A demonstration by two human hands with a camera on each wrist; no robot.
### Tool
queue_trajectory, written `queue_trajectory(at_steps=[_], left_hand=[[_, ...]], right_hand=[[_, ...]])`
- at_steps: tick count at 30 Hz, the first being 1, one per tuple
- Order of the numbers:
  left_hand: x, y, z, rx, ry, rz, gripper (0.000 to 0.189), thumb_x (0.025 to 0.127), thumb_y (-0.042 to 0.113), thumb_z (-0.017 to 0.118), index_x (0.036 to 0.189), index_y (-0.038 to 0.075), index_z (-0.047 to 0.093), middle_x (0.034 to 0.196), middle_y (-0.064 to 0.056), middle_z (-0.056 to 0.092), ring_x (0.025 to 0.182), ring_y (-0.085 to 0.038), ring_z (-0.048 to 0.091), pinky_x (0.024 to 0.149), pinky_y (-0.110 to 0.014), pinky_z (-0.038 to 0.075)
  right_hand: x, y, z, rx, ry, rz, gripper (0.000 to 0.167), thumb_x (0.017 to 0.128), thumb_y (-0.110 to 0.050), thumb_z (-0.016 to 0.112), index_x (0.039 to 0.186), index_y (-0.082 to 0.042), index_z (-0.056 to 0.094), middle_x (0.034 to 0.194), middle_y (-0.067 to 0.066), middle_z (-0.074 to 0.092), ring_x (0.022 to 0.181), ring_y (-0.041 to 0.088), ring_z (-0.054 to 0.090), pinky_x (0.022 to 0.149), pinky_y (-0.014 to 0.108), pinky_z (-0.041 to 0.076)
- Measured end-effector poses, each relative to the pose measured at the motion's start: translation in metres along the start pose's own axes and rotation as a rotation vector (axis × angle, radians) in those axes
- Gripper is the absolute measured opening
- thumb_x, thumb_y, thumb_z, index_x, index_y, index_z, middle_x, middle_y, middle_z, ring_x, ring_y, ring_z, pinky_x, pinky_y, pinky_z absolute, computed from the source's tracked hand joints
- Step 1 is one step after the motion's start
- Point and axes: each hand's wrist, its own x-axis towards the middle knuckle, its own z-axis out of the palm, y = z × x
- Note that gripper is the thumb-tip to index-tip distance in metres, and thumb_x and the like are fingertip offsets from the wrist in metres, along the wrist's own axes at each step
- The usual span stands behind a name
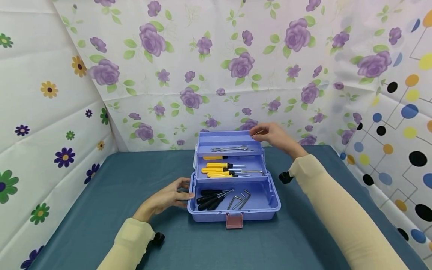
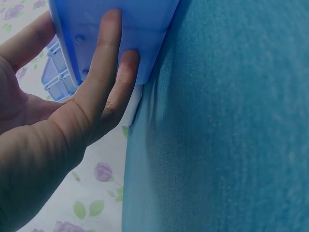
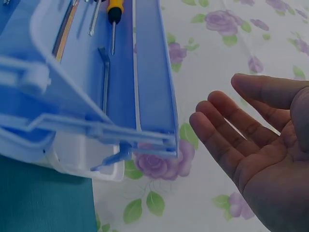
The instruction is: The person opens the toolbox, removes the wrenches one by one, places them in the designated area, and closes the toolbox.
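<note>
A blue toolbox (image 1: 258,215) stands opened out, its two stepped trays raised above the base. My left hand (image 1: 170,198) rests against its left side, the thumb at the rim and the other fingers fairly straight along the outer wall (image 2: 145,29). Beside the top tray's right corner hovers my right hand (image 1: 275,137); the right wrist view shows its fingers (image 3: 227,128) loosely extended, apart from the tray and holding nothing. Wrenches (image 1: 229,149) lie in the top tray (image 1: 229,138). Yellow-handled screwdrivers (image 1: 219,165) fill the middle tray. Black-handled screwdrivers (image 1: 210,198) and hex keys (image 1: 241,201) lie in the base.
A pink latch (image 1: 234,221) hangs at the toolbox's front. The box stands on a dark teal cloth (image 1: 152,165) that covers the table. Flowered sheeting (image 1: 216,75) rises behind, with a dotted sheet (image 1: 401,150) at the right.
</note>
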Motion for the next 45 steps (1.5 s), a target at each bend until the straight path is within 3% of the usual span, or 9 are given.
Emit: queue_trajectory(at_steps=[10, 30, 45], left_hand=[[-0.001, -0.002, 0.0, -0.007, -0.005, 0.003, 0.075, 0.1, 0.021, 0.071, 0.158, 0.001, 0.027, 0.149, -0.027, 0.038, 0.12, -0.033, 0.06, 0.095, -0.049, 0.058], [-0.002, -0.001, 0.0, -0.01, -0.012, 0.005, 0.075, 0.1, 0.021, 0.071, 0.158, 0.001, 0.027, 0.148, -0.027, 0.038, 0.12, -0.033, 0.061, 0.096, -0.05, 0.057], [-0.001, 0.0, 0.0, 0.003, -0.011, 0.009, 0.074, 0.101, 0.02, 0.07, 0.157, 0.0, 0.027, 0.149, -0.027, 0.039, 0.12, -0.033, 0.061, 0.096, -0.05, 0.058]], right_hand=[[0.016, -0.011, 0.021, -0.133, -0.048, -0.029, 0.028, 0.105, -0.015, 0.065, 0.127, 0.001, 0.071, 0.123, 0.015, 0.072, 0.115, 0.031, 0.066, 0.103, 0.051, 0.053], [0.033, -0.03, 0.038, -0.144, -0.148, -0.036, 0.026, 0.104, -0.008, 0.063, 0.127, 0.003, 0.07, 0.124, 0.018, 0.07, 0.114, 0.033, 0.066, 0.101, 0.049, 0.055], [0.046, -0.041, 0.044, -0.282, -0.182, -0.021, 0.021, 0.103, -0.004, 0.063, 0.12, 0.002, 0.074, 0.117, 0.017, 0.072, 0.106, 0.031, 0.068, 0.094, 0.046, 0.056]])
